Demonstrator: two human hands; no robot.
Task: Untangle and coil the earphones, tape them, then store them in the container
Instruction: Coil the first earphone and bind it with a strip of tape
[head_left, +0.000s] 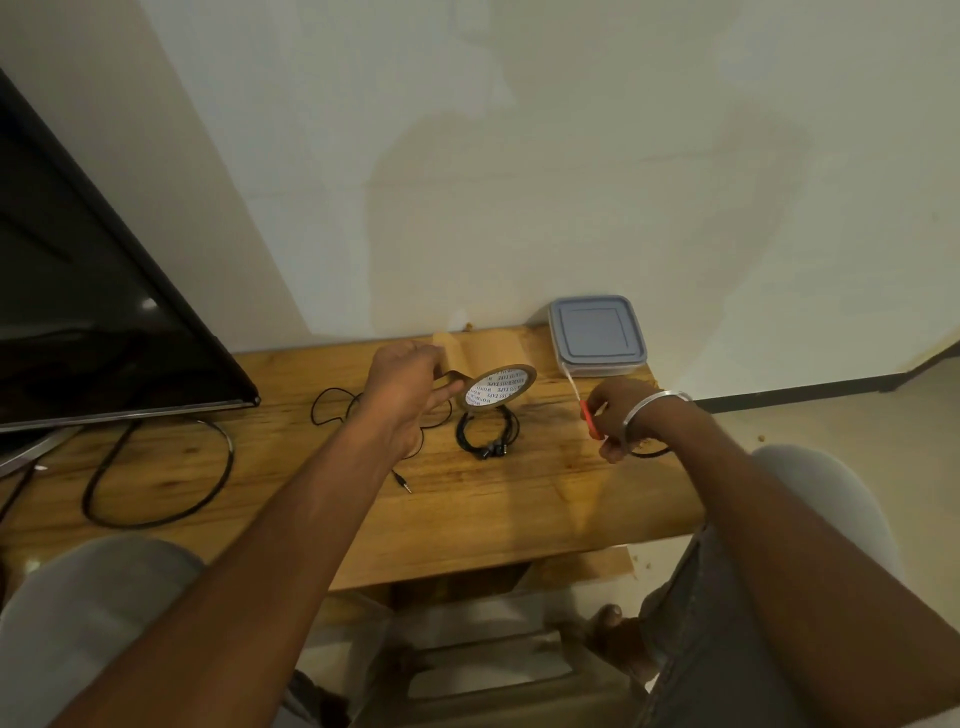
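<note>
You are working the taping step: your left hand (410, 387) is pinching the tape roll (500, 387) in its grip, and your right hand (623, 423) is gripping the scissors (587, 411). The coiled earphones (487, 435) are lying on the table (519, 493) at the roll's six o'clock. Next is probably cutting a strip.

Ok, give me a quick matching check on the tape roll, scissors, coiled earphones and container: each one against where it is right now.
Things:
1. tape roll
2. scissors
3. coiled earphones
4. container

Places:
A. lid on, at the back by the wall
B. held in the right hand
C. lying on the table
D. held in the left hand

Pairs: 1-D, 2-B, 3-C, 4-A
</note>
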